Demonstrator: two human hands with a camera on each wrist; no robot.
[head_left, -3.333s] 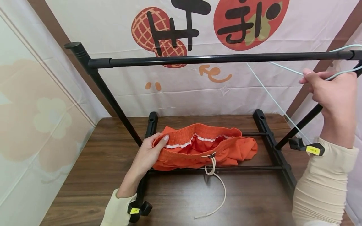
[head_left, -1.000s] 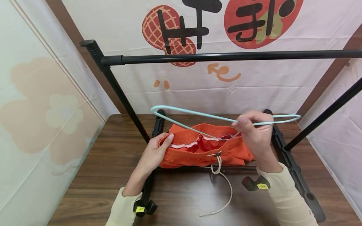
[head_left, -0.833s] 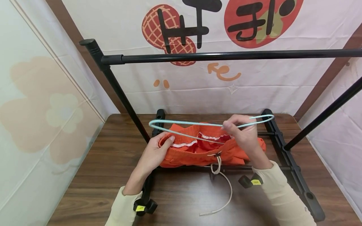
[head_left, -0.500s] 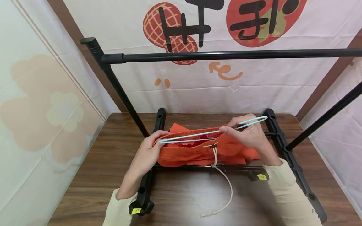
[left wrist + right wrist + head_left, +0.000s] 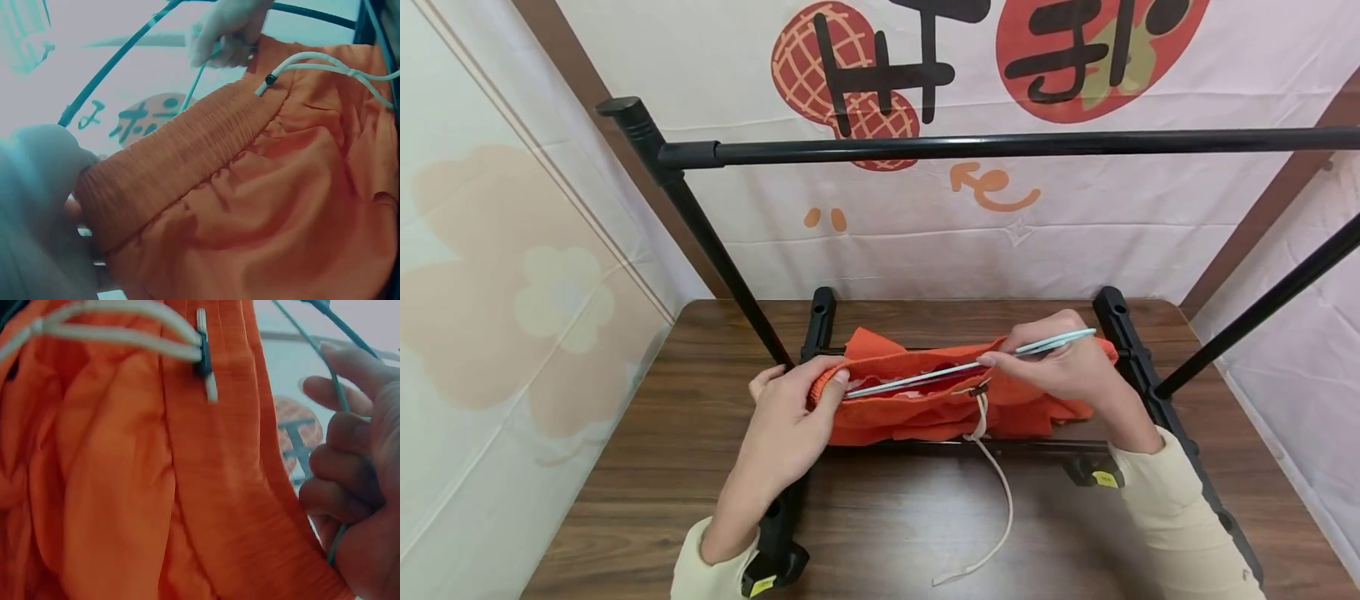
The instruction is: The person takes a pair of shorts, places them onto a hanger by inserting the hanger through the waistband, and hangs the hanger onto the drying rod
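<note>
Orange drawstring shorts [image 5: 880,421] lie across the lower bars of a black rack, their elastic waistband gaping upward. At the waistband's left end my left hand [image 5: 790,425] pinches the fabric, thumb on the inner side. My right hand [image 5: 1063,358] grips a thin pale-blue clothes hanger [image 5: 925,379] over the right part of the opening. The hanger slants down leftward, its left end inside the waistband by my left thumb. In the right wrist view, curled fingers [image 5: 340,462] wrap the hanger wire beside the waistband. A cream drawstring [image 5: 1003,492] hangs from the front.
The black rack's top rail [image 5: 970,148] spans above and behind both hands. Its feet, such as the right one [image 5: 1138,358], stand on a brown wooden table [image 5: 662,433]. A printed white cloth [image 5: 737,242] forms the backdrop, with pale panels at both sides.
My right hand has brought the hanger from the upper right, down and left over the shorts. The hanger's left end has gone into the waistband. My left hand keeps its hold, now turned slightly.
</note>
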